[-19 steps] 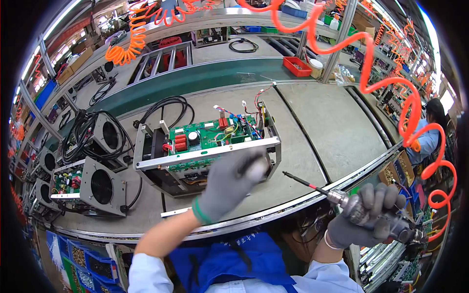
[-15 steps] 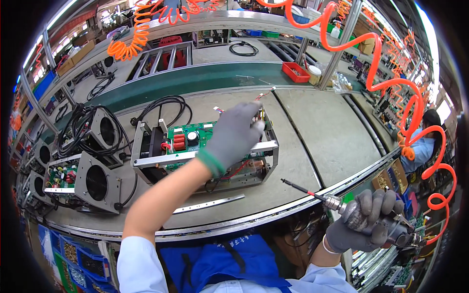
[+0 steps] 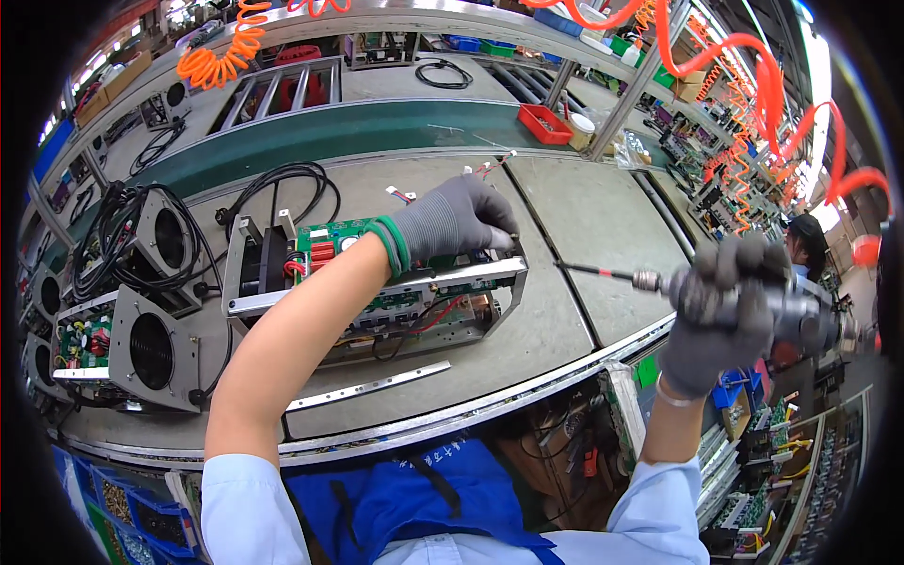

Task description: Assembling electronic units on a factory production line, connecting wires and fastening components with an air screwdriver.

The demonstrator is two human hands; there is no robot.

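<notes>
My left hand [image 3: 450,224], in a grey glove with a green cuff, rests on the far right corner of an open metal chassis [image 3: 282,299] that carries a green circuit board [image 3: 325,247] with red parts and loose wires. My right hand [image 3: 718,315], also gloved in grey, grips a pneumatic screwdriver [image 3: 753,303] off the bench's right edge. Its long bit [image 3: 595,273] points left toward the chassis, a short gap away from the frame. An orange coiled air hose [image 3: 753,85] loops overhead toward the tool.
Similar units with round fan openings [image 3: 151,350] and black cables [image 3: 122,226] stand at the left. A loose metal strip [image 3: 367,384] lies before the chassis. A red bin [image 3: 544,123] sits beyond the green conveyor belt [image 3: 311,141]. Another person [image 3: 812,247] works far right.
My left hand moved from the chassis's front edge up to its far right corner. My right hand raised the screwdriver and brought its bit closer to the chassis.
</notes>
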